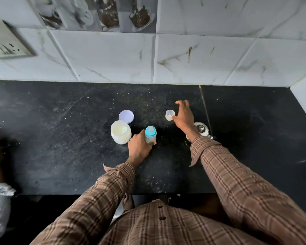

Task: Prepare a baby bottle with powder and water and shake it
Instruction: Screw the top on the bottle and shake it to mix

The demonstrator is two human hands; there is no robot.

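The left hand [140, 146] keeps a closed grip on the upright bottle [150, 134], teat ring fitted. The right hand [184, 115], fingers spread, touches the small clear cap [170, 114] on the surface [60, 138]. The capping step appears in hand; next, that cap needs pinching and seating.

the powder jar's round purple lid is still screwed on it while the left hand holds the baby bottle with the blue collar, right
Not quite. The head view shows the round purple lid off, lying flat on the black counter just behind the open white powder jar. The rest holds: the left hand grips the baby bottle with the blue collar.
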